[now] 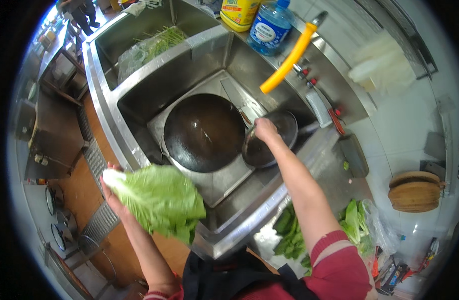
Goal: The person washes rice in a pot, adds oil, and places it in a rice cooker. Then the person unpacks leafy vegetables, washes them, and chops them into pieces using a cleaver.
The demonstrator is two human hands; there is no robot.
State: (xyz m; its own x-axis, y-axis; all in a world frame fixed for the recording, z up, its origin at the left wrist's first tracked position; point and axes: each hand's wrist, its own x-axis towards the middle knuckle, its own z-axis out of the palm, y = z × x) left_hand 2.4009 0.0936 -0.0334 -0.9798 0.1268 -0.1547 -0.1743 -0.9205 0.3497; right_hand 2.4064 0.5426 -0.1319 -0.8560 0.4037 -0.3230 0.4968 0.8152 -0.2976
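Observation:
My left hand [115,187] holds a head of leafy green lettuce [164,198] by its white base, over the near left rim of a stainless steel sink [130,90]. Inside the sink, my right hand [266,129] grips the near side of a round dark pan or lid [282,131]; which of the two it is, I cannot tell. A large dark wok [203,131] rests to its left on a metal tray [224,187]. Behind them lies a cleaver [232,92], its handle partly hidden by the round piece.
A yellow hose [289,60] on the tap hangs over the sink. Knives [332,118] stand at the back edge, near a blue bottle [269,32]. Bagged greens [162,43] fill part of the second basin; more greens [289,232] lie at right. A person [81,15] stands far off.

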